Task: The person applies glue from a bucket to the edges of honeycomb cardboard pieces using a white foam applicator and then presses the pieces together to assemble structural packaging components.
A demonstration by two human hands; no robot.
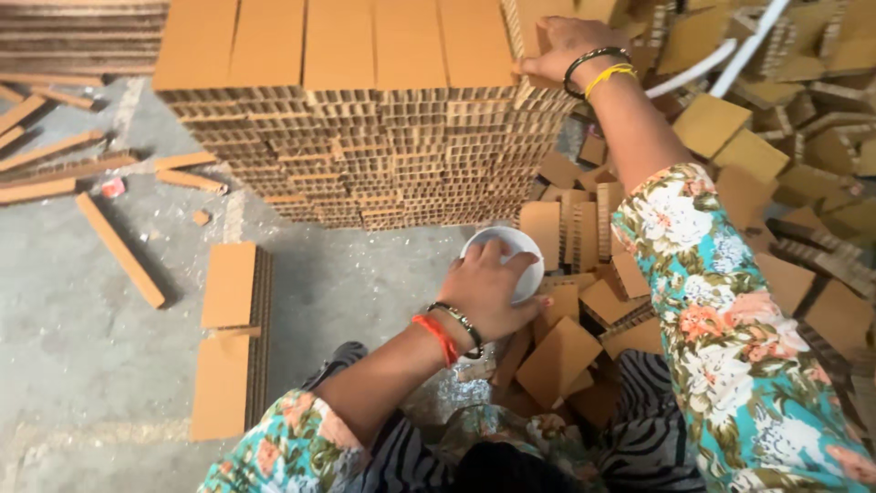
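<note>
A person seated on a concrete floor (82, 347) works between a tall stack of honeycomb cardboard blocks (365, 119) and a loose heap of the same brown blocks (730, 183) spilling down the right side. The left hand (493, 288) rests on a small white bowl (511, 248) just below the foot of the stack, fingers curled over its near rim in a loose grip; an orange thread and a dark bangle circle that wrist. The right hand (566, 50) reaches up to the stack's top right corner, fingers pressed flat against a cardboard block (538, 27) at the edge, with black and yellow bangles on the wrist; whether it grips the piece or only steadies it cannot be told. Both sleeves carry a teal floral print, and a striped cloth covers the lap. The stack's front face shows neat layered rows of open cells, its right edge touching the heap. Left of the bowl the floor lies open, grey and dusty, broken only by two flat cardboard slabs (228, 338) standing end to end and scattered narrow cardboard strips (119, 246) farther left. Two white pipes (721, 59) slant across the heap at upper right, and more layered board fills the top left corner.
</note>
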